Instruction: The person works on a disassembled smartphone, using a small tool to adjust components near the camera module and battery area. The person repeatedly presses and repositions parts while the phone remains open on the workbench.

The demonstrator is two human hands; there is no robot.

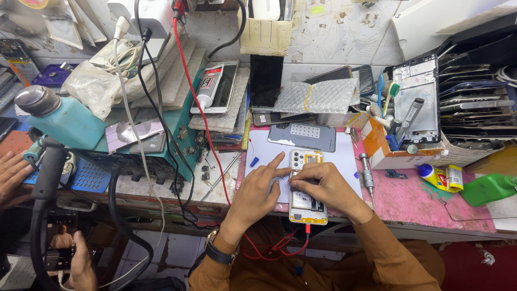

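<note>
An opened smartphone (pixel 307 159) with a yellow frame lies face down on a white sheet (pixel 265 144) on the pink bench mat. My left hand (pixel 261 186) rests flat on the sheet at the phone's left edge, fingers spread. My right hand (pixel 319 184) lies across the phone's middle, fingertips pressing on its exposed inside. Whether a small tool sits under the fingers is hidden. A red cable (pixel 301 245) runs from the phone's bottom end. The detached grey back cover (pixel 301 136) lies just beyond the phone.
A silver screwdriver (pixel 367 175) lies right of the phone. An orange box (pixel 385 145) of tools, a yellow glue bottle (pixel 439 175) and a green bottle (pixel 487 188) stand at the right. A teal dispenser bottle (pixel 62 118) and power supply sit left. Another person's hands (pixel 11 175) appear at far left.
</note>
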